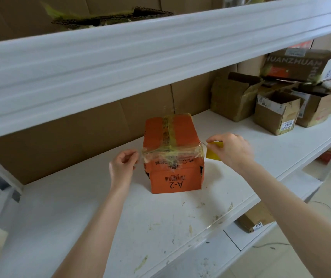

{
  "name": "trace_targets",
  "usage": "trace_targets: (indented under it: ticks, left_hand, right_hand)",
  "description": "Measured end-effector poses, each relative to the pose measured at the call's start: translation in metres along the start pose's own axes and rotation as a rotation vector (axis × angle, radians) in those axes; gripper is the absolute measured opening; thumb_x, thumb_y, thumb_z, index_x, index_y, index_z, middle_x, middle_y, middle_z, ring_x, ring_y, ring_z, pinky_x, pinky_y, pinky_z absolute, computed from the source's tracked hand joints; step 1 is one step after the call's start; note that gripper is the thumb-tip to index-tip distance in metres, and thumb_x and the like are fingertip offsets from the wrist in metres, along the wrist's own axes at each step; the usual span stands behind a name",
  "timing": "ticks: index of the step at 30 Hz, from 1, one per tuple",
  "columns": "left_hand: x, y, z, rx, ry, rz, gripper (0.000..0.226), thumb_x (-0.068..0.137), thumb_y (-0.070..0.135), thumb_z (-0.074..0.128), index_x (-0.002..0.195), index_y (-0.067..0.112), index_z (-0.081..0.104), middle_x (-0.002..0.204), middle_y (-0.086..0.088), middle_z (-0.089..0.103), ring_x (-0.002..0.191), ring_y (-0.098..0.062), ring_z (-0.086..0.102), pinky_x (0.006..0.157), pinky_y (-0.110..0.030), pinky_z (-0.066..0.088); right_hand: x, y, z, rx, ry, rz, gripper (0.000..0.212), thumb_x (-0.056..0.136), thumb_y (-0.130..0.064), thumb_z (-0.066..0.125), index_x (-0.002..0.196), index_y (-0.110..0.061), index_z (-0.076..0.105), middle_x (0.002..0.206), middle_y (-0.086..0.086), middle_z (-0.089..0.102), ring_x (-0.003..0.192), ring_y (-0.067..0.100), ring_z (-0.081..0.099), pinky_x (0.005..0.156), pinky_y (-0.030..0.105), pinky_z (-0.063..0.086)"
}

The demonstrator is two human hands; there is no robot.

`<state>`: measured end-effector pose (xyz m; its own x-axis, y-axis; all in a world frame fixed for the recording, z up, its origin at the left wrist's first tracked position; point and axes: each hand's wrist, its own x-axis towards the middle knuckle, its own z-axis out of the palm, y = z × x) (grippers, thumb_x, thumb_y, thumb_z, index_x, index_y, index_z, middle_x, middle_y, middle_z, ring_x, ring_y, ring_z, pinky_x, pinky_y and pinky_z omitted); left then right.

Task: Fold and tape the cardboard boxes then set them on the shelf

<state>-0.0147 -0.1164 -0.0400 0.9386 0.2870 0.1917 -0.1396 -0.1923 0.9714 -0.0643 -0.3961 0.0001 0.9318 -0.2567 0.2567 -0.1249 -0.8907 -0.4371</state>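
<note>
Orange box [172,149] sits on the white shelf [100,207], between the hands. Tape strip [170,152] runs left-right across its near top edge. Left hand [121,167] pinches the strip's left end; right hand [230,149] grips a yellow card [214,150] at its right end.

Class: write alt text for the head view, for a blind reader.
Two hands tape an orange box on a white shelf: the left hand pinches the tape, the right hand grips a yellow card. Brown boxes stand further right.
</note>
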Motion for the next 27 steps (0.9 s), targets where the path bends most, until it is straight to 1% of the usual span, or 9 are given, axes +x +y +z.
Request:
trace_targets:
  ticks: [5, 7, 9, 11, 13, 16, 20, 25, 27]
  left_hand:
    - [0.009, -0.008, 0.017, -0.059, -0.034, -0.026, 0.009, 0.092, 0.017, 0.062, 0.088, 0.025, 0.064, 0.083, 0.000, 0.068, 0.063, -0.003, 0.063, 0.051, -0.017, 0.050]
    - [0.013, -0.008, 0.023, -0.088, -0.042, -0.069, 0.010, 0.093, 0.016, 0.061, 0.099, 0.023, 0.063, 0.085, -0.006, 0.067, 0.060, -0.002, 0.063, 0.048, -0.016, 0.048]
    - [0.018, -0.007, 0.024, -0.115, -0.098, -0.152, 0.040, 0.092, 0.021, 0.062, 0.130, 0.029, 0.050, 0.084, -0.012, 0.064, 0.055, -0.004, 0.060, 0.048, -0.019, 0.048]
    - [0.022, -0.008, 0.019, 0.033, -0.149, -0.222, 0.070, 0.089, 0.030, 0.067, 0.147, 0.034, 0.029, 0.103, -0.019, 0.057, 0.061, -0.009, 0.056, 0.055, -0.027, 0.051]
    - [0.022, -0.013, 0.011, 0.265, -0.073, -0.102, 0.056, 0.089, 0.026, 0.065, 0.140, 0.031, 0.043, 0.124, -0.005, 0.053, 0.078, -0.011, 0.059, 0.077, -0.036, 0.055]
    - [0.008, -0.012, 0.015, 0.199, -0.037, 0.115, 0.031, 0.098, 0.022, 0.051, 0.127, 0.026, 0.059, 0.125, 0.012, 0.057, 0.109, -0.011, 0.058, 0.097, -0.033, 0.047]
    - [-0.002, 0.007, 0.031, 0.221, -0.297, 0.115, 0.047, 0.102, 0.041, 0.034, 0.148, 0.034, 0.028, 0.125, 0.026, 0.036, 0.113, 0.006, 0.037, 0.096, -0.020, 0.029]
    - [-0.005, 0.002, 0.006, 0.195, -0.161, 0.150, 0.037, 0.101, 0.040, 0.038, 0.138, 0.038, 0.045, 0.114, 0.031, 0.048, 0.094, 0.025, 0.045, 0.082, -0.007, 0.036]
    - [-0.011, -0.002, -0.009, 0.180, -0.104, 0.150, 0.035, 0.101, 0.042, 0.037, 0.131, 0.037, 0.054, 0.110, 0.025, 0.060, 0.094, 0.016, 0.056, 0.075, -0.012, 0.045]
  right_hand:
    - [0.015, -0.002, 0.009, 0.056, -0.065, -0.005, 0.025, 0.095, -0.043, 0.053, 0.113, -0.033, 0.068, 0.110, -0.005, 0.068, 0.104, 0.023, 0.058, 0.082, 0.032, 0.049]
    - [0.022, -0.003, 0.012, 0.058, -0.083, -0.004, 0.023, 0.095, -0.041, 0.052, 0.111, -0.036, 0.069, 0.108, -0.006, 0.069, 0.097, 0.021, 0.057, 0.073, 0.028, 0.045]
    - [0.027, -0.002, 0.014, 0.045, -0.094, 0.006, 0.022, 0.095, -0.039, 0.052, 0.110, -0.039, 0.068, 0.105, -0.006, 0.068, 0.090, 0.018, 0.053, 0.068, 0.027, 0.041]
    - [0.030, 0.000, 0.015, 0.055, -0.092, 0.015, 0.021, 0.094, -0.037, 0.053, 0.109, -0.039, 0.069, 0.104, -0.006, 0.068, 0.087, 0.017, 0.050, 0.068, 0.027, 0.041]
    - [0.032, 0.001, 0.015, 0.073, -0.089, 0.015, 0.021, 0.093, -0.039, 0.054, 0.108, -0.039, 0.069, 0.106, -0.007, 0.068, 0.090, 0.016, 0.052, 0.068, 0.027, 0.042]
    - [0.033, -0.001, 0.018, 0.098, -0.100, 0.004, 0.025, 0.093, -0.042, 0.054, 0.113, -0.035, 0.068, 0.109, -0.008, 0.067, 0.094, 0.017, 0.056, 0.066, 0.025, 0.040]
    - [0.031, -0.008, 0.019, 0.133, -0.122, 0.010, 0.025, 0.094, -0.039, 0.056, 0.112, -0.029, 0.070, 0.106, -0.006, 0.068, 0.087, 0.015, 0.054, 0.057, 0.022, 0.037]
    - [0.012, -0.018, 0.017, 0.178, -0.182, -0.060, 0.021, 0.088, -0.042, 0.063, 0.104, -0.033, 0.073, 0.097, -0.009, 0.069, 0.090, 0.016, 0.059, 0.069, 0.026, 0.045]
    - [-0.002, -0.022, 0.024, 0.175, -0.144, -0.088, 0.018, 0.086, -0.045, 0.064, 0.099, -0.037, 0.074, 0.094, -0.011, 0.069, 0.090, 0.016, 0.060, 0.070, 0.027, 0.046]
